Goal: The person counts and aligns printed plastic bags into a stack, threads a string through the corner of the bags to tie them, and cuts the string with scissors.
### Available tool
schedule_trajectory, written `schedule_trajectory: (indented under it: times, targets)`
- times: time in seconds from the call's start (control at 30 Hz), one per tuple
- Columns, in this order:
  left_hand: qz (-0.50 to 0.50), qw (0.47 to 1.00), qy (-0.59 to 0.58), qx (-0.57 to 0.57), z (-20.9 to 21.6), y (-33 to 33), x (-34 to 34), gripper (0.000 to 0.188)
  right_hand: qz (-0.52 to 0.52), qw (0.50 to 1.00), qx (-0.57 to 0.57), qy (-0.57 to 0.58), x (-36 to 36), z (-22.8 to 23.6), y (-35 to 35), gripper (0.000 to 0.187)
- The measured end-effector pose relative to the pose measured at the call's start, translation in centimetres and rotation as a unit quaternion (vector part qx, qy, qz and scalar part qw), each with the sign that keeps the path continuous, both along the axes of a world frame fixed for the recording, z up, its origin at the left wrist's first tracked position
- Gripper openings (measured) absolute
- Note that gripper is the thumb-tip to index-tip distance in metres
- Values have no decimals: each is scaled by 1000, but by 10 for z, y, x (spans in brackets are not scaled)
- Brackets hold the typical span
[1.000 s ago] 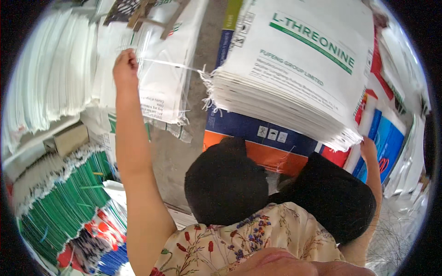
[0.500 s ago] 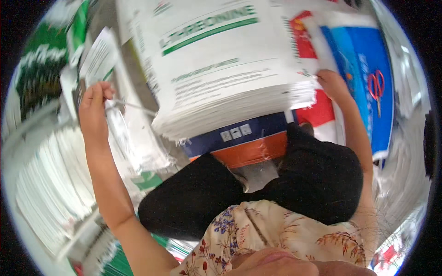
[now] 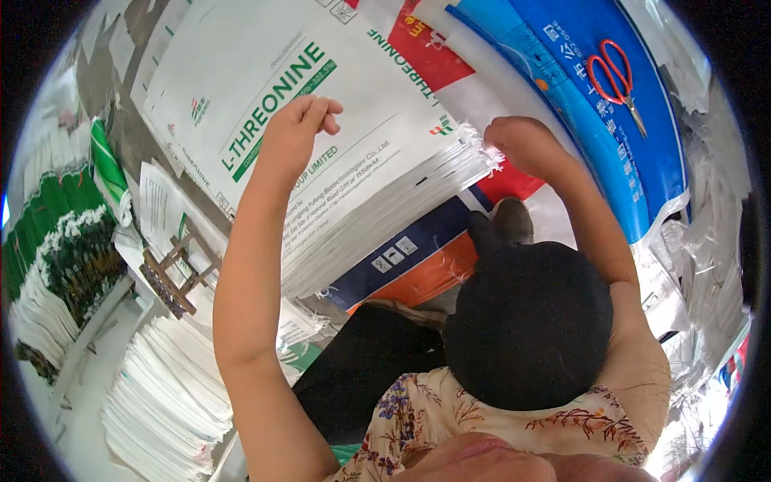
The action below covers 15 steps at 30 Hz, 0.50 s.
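Observation:
A thick stack of flat white sacks with green print (image 3: pixel 353 193) lies tilted before my knees. My left hand (image 3: pixel 309 120) is over the top sack with its fingers curled in; what they hold, if anything, does not show. Beside the stack's right corner, my right hand (image 3: pixel 518 145) is closed, its fingers turned away from view. White frayed threads (image 3: pixel 488 154) stick out at that corner, close to the right hand. Whether it grips them I cannot tell.
Scissors with red handles (image 3: pixel 617 80) lie on a blue sack (image 3: pixel 562 48) to the right. A navy and orange printed surface (image 3: pixel 409 269) is under the stack. At left are a small wooden frame (image 3: pixel 181 269), piled white sacks (image 3: pixel 165 402) and green bundles (image 3: pixel 60 233).
My left hand has moved right, from beside the stack to over it; the white strand stretched from it no longer shows. The view has turned, and my right hand stays by the corner.

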<state>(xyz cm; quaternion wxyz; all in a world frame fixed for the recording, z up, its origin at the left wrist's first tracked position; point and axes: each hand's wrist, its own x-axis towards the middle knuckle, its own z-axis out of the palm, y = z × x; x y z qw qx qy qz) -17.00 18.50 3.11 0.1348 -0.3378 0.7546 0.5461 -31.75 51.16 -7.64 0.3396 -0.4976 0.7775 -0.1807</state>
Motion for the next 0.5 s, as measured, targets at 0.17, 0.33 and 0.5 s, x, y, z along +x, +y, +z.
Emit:
schedule_trajectory:
  times: [0.17,0.33,0.5]
  targets:
    - [-20,999,49,-9,-25,14,-47,28,-27,993,-114,-5,-9,14,-11,5]
    - [-126,991,38,20,-85,58,-59,28,-12,992,-128,-19,-14,9,-29,7]
    - [-238,969,55,-47,-76,64,-43,31,-203,972,-107,-55,-18,0,-27,34]
